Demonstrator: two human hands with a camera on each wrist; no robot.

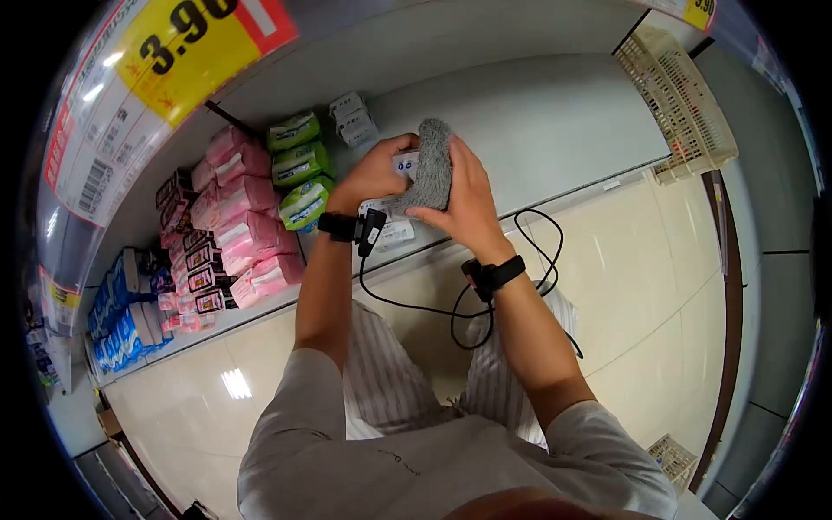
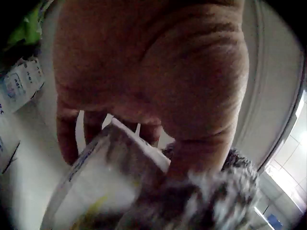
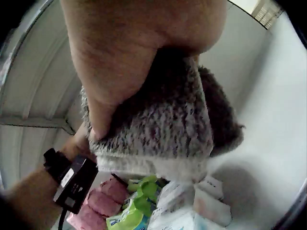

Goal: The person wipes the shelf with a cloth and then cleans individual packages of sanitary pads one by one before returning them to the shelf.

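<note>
Over the shelf in the head view, the left hand [image 1: 379,174] grips a white package with blue marks [image 1: 405,162]. Its fingers lie behind the package [image 2: 105,177] in the left wrist view, and its thumb meets the grey fluffy cloth [image 2: 206,203]. On the other side, the right hand [image 1: 469,192] holds the folded grey cloth [image 1: 433,165], thumb low and fingers along the far edge. Seen from the right wrist, the right hand [image 3: 139,43] covers the top of the cloth [image 3: 158,120], whose lower edge is white.
White packs [image 1: 354,120], green packs [image 1: 301,165] and pink packs [image 1: 247,199] stand in rows on the shelf [image 1: 520,104], left of the hands. Blue packs [image 1: 130,334] are farther left. A cream basket [image 1: 685,104] is at the right end. A black cable [image 1: 407,305] hangs between the wrists.
</note>
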